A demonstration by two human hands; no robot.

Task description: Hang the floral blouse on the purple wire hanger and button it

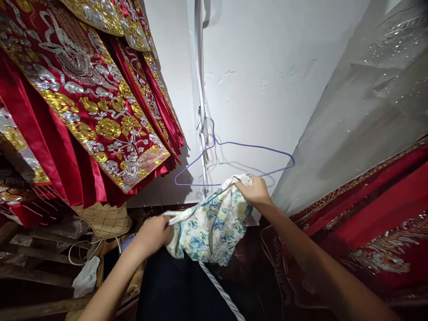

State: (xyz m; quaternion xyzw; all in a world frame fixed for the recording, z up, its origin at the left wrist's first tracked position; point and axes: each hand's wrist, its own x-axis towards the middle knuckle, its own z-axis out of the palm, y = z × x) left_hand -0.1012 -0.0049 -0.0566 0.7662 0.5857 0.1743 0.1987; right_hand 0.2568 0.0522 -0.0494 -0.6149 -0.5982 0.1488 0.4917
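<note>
Both hands hold up a white cloth garment [214,223] printed with blue and yellow-green flowers. Its upper edge is stretched between them on a slant, higher on the right. My left hand [155,234] is closed on the left end of that edge. At the other end, my right hand [254,189] pinches the corner, close to the bottom bar of a purple wire hanger [249,145]. The hanger hangs by its hook from a strip on the wall. A pale striped strap [222,290] trails down below the garment; where it joins is hidden.
Red garments with gold and silver embroidery [110,120] hang at the left. A sheer covering [354,102] and red embroidered cloth [374,232] are at the right. A wooden rack [43,269], a beige quilted item [107,220] and a phone [127,242] lie lower left.
</note>
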